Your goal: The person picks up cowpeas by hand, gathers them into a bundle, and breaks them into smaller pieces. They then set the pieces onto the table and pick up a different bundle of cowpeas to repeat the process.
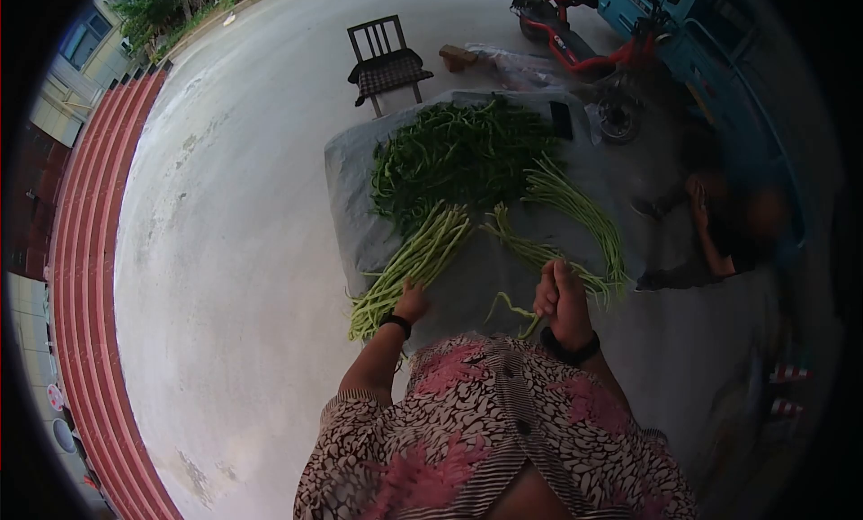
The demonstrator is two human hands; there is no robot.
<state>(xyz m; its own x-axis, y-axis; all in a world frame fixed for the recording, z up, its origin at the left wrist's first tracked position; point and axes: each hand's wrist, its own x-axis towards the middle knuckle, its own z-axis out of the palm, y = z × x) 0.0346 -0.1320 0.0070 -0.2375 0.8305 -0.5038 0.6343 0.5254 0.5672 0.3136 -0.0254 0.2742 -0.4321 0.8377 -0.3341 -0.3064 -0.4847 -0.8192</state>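
Observation:
My left hand [412,302], with a dark band at the wrist, lies at the right side of a large bunch of pale green long beans [418,248]. Its fingers curl onto the bean stalks. My right hand [562,297] is closed in a fist above the sheet's near edge, also with a dark wristband. A bent long bean [519,308] runs out from under this fist; the grip itself is partly hidden. Beyond it lies a smaller bunch of long beans [529,245], and a third bunch [582,210] stretches along the right.
A heap of dark green peppers [458,156] covers the far part of the grey sheet [355,187], beside a black phone-like object [561,120]. Behind stand a chair [388,66] and a red scooter [580,48]. Another person [719,223] sits at right, near a blue vehicle [710,66]. Red steps [94,277] run along the left.

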